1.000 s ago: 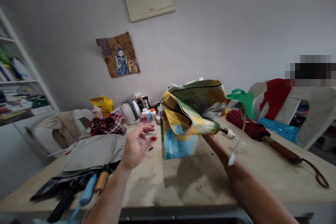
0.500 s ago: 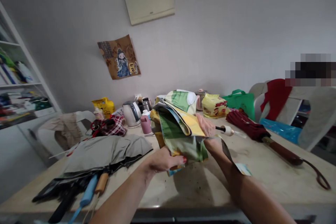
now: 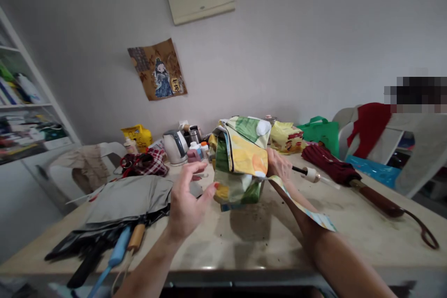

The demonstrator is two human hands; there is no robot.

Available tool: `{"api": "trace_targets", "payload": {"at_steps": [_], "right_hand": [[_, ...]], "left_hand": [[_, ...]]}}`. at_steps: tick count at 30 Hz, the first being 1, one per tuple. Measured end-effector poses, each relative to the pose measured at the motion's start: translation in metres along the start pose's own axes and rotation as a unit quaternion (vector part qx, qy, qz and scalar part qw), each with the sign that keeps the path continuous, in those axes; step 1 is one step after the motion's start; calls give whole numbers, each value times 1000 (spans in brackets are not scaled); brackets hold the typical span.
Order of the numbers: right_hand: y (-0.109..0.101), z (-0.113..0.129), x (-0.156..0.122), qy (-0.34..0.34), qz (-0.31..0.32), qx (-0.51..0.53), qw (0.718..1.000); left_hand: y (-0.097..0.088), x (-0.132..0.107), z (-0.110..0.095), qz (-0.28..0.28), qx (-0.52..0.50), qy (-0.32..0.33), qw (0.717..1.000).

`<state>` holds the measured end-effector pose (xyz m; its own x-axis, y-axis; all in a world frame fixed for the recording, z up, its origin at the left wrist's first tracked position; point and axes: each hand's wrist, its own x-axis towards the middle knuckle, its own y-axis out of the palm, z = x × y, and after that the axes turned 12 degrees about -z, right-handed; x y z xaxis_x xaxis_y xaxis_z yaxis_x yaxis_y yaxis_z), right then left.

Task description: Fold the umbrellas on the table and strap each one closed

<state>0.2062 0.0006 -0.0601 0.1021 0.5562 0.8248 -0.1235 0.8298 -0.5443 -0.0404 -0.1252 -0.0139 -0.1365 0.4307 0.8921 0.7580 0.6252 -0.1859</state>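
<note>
A folded yellow, green and blue patterned umbrella hangs above the table. My right hand is closed around its canopy near the shaft, whose white-tipped handle sticks out to the right. The umbrella's strap trails down over my right forearm. My left hand hovers just left of the canopy, fingers spread, the thumb nearly touching the fabric and holding nothing.
A grey umbrella and several dark ones with blue and wooden handles lie at the table's left. A maroon umbrella with a brown handle lies right. Kettle, bottles, snack bags and a green bag line the back. Chairs stand on both sides.
My left hand first gripped the canopy's lower edge, then let go and drew back with fingers spread. The umbrella turned in my right hand, and its strap fell over my forearm.
</note>
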Motion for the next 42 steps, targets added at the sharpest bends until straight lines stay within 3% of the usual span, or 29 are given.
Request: {"api": "trace_targets", "payload": {"at_steps": [1,3,6,8,11,15,19,26,31,34,36,39,41,42], "right_hand": [[-1,2,0,-2,5,-4,1000],[-1,4,-1,-7,11,-10,1000],[2,4,-3,-18,1,-10,1000],[4,3,-4,-25,-9,-7,1000],[5,0,-4,-26,-16,-5,1000],[5,-1,-4,-34,-22,-1,999],[6,1,-6,-46,-27,4,999],[4,3,-6,-47,-24,-2,999],[-1,8,-7,-49,16,3,999],[-7,9,-5,-85,55,24,995],[-9,8,-3,-138,94,63,984],[-8,8,-2,-236,145,125,953],[-5,9,-3,-291,152,159,931],[-3,9,-4,-312,147,180,921]], "left_hand": [[0,2,-14,-18,19,82,996],[5,3,-36,13,35,202,979],[23,-2,-44,122,39,269,955],[35,-7,-37,148,49,274,949],[46,-11,-22,107,15,233,966],[43,-8,-17,76,-70,199,975],[38,-9,-15,103,-126,224,961],[37,-22,0,87,-146,209,963],[30,-15,-11,107,-114,262,952],[32,12,-30,83,-63,289,952],[40,46,-38,58,-15,249,967],[53,112,-27,64,61,72,994],[57,149,-3,153,105,-67,980],[57,160,13,211,108,-148,960]]}}
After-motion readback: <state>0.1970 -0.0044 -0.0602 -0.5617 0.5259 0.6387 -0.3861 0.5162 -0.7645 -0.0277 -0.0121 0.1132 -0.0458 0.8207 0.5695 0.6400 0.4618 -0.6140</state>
